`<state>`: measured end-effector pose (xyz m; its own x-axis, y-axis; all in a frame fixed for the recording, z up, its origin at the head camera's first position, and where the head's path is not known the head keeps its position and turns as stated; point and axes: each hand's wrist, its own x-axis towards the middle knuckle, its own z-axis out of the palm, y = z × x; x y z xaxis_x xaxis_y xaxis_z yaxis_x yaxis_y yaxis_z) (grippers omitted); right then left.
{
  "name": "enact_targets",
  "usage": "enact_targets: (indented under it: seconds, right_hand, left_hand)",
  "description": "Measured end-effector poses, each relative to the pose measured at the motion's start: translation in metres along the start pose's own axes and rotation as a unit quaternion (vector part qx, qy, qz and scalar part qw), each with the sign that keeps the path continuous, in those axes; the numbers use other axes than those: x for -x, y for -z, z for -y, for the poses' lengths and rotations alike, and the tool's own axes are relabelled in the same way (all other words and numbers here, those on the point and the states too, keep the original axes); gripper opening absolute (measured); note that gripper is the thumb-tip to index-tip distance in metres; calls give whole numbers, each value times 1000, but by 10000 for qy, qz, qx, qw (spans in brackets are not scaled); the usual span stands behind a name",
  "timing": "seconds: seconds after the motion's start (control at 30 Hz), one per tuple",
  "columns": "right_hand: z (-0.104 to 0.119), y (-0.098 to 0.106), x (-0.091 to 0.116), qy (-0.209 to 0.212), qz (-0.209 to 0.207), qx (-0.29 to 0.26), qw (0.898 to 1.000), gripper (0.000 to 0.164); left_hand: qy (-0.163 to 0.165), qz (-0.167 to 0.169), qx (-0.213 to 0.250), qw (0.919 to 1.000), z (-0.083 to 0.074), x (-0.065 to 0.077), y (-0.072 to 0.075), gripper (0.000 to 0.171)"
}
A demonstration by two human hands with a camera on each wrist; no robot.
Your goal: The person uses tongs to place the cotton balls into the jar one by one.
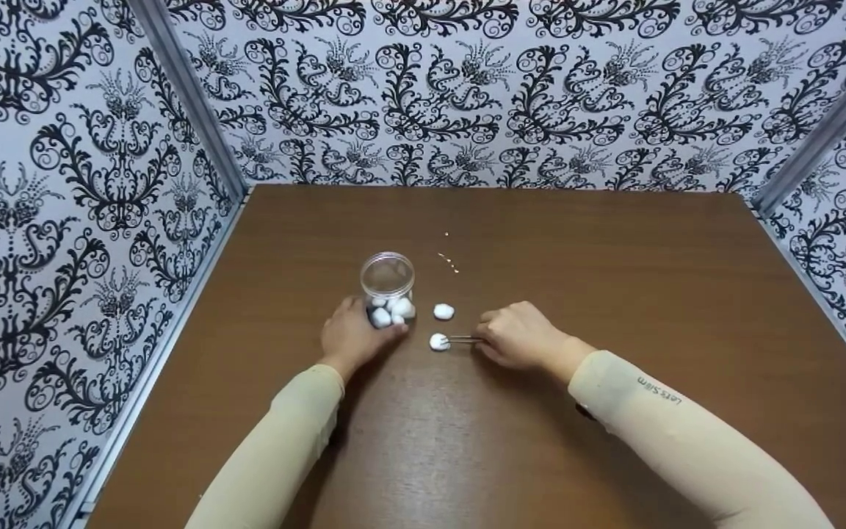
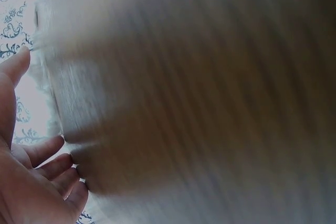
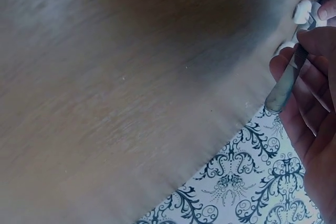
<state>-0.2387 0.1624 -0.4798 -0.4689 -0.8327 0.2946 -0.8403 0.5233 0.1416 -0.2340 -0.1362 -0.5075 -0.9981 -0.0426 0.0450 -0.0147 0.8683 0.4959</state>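
A clear plastic jar (image 1: 388,278) with several white cotton balls (image 1: 392,310) inside stands left of the table's middle. My left hand (image 1: 353,334) holds its near left side, the thumb reaching across the front; the left wrist view shows the same hand (image 2: 39,177) with thumb and fingers spread apart. My right hand (image 1: 522,334) pinches metal tweezers (image 1: 463,339) pointing left. Their tips touch one cotton ball (image 1: 438,342) just right of the jar. The tweezers' broad end (image 3: 283,90) shows in the right wrist view. Another cotton ball (image 1: 443,312) lies slightly farther back.
Small pale crumbs (image 1: 449,261) are scattered on the brown wooden table (image 1: 577,250) behind the cotton balls. Black-and-white patterned walls (image 1: 467,95) rise at the back and both sides, with metal posts (image 1: 192,103) at the corners.
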Motion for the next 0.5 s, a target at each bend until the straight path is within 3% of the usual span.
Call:
enact_targets:
  seconds: [0.5]
  right_hand:
    - [-4, 3, 3, 58, -407, 141, 9991, 18]
  left_hand:
    - [-17, 30, 8, 10000, -1, 1, 2, 87]
